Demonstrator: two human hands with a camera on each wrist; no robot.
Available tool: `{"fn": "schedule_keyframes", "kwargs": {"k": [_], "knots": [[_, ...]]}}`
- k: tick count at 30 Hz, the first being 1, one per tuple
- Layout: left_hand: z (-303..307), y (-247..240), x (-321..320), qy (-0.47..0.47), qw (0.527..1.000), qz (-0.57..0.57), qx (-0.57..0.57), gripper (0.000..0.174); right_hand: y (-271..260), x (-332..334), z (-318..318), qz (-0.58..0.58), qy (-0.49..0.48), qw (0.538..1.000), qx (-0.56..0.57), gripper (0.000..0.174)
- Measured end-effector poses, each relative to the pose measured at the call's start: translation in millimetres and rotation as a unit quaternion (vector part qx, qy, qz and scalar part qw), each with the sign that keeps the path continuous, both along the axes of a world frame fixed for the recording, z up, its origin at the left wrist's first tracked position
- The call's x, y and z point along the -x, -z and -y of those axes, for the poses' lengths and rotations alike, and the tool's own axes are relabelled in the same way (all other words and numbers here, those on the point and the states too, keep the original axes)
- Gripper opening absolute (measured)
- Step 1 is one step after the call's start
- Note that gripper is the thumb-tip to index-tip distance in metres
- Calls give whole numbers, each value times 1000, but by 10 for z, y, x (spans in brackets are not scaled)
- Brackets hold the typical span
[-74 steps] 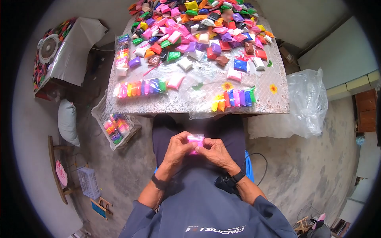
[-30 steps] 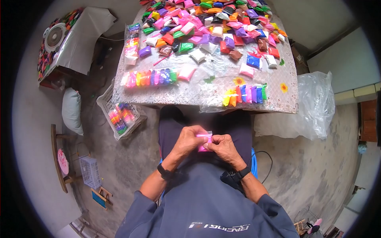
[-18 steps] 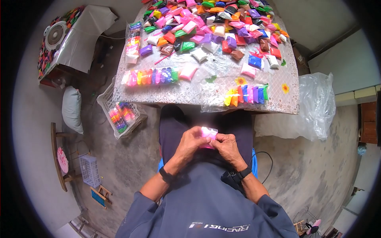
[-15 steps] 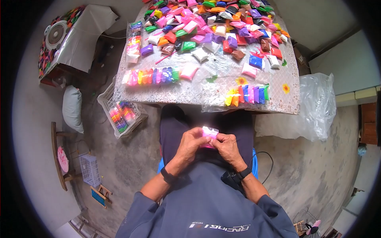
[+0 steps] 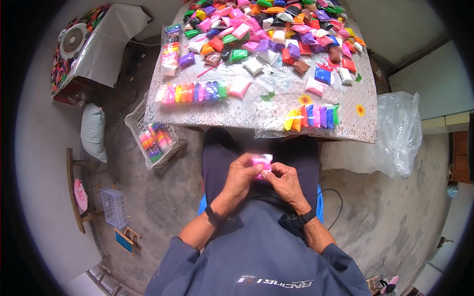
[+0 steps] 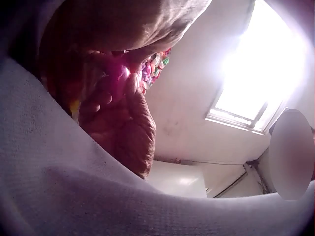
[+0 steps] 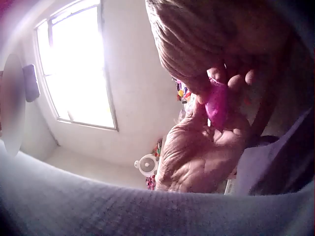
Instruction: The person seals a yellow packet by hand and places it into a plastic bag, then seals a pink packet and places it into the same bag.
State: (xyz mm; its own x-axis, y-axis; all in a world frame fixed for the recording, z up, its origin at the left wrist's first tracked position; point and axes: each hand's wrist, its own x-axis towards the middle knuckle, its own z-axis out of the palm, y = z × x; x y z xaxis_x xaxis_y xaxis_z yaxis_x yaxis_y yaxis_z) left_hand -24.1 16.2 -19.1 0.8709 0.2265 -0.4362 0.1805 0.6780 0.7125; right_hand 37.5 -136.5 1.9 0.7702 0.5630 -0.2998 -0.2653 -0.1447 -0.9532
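Over the lap in the head view, both hands hold one small pink packet [image 5: 261,161] with a clear, shiny top edge. My left hand [image 5: 240,174] pinches its left side, thumb across the near face. On the opposite side my right hand [image 5: 287,183] pinches it, thumb low on the near face. In the right wrist view the packet [image 7: 217,104] shows as a soft magenta pouch between the two hands. Fingers partly cover the packet [image 6: 119,78] in the dim left wrist view.
Ahead is a table [image 5: 197,117] with a lace-patterned cover and a heap of coloured packets [image 5: 242,32]. Near its front edge lie a filled clear bag [image 5: 192,92] and a row of packets [image 5: 312,117] on clear plastic. A white crate [image 5: 177,148] stands at left.
The fingers have shifted on the pink packet, and its clear top edge has gone from partly covered to upright above the fingertips. Both hands keep hold of it. The head view has shifted slightly.
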Motion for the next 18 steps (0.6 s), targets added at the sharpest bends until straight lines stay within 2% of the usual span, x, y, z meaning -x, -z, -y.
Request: {"fn": "schedule_keyframes", "kwargs": {"k": [5,8,11,12,14,18], "knots": [[-20,-3,12,-24,998,-3,51,23,43,-2,-15,-9,1,1000,17,15],[-123,-88,9,33,998,-6,51,24,17,-14,-6,-5,-6,1000,-7,14],[-224,-279,-52,146,988,-2,-45,23,-9,-44,51,12,-37,999,3,14],[-252,-267,-60,146,988,-3,-45,23,-10,-51,65,26,-60,998,21,14],[-298,-231,-62,212,967,1,-144,21,19,-46,75,23,-64,998,14,15],[-329,-206,-62,232,957,-9,-172,17,-35,-33,48,12,-62,998,6,15]]}}
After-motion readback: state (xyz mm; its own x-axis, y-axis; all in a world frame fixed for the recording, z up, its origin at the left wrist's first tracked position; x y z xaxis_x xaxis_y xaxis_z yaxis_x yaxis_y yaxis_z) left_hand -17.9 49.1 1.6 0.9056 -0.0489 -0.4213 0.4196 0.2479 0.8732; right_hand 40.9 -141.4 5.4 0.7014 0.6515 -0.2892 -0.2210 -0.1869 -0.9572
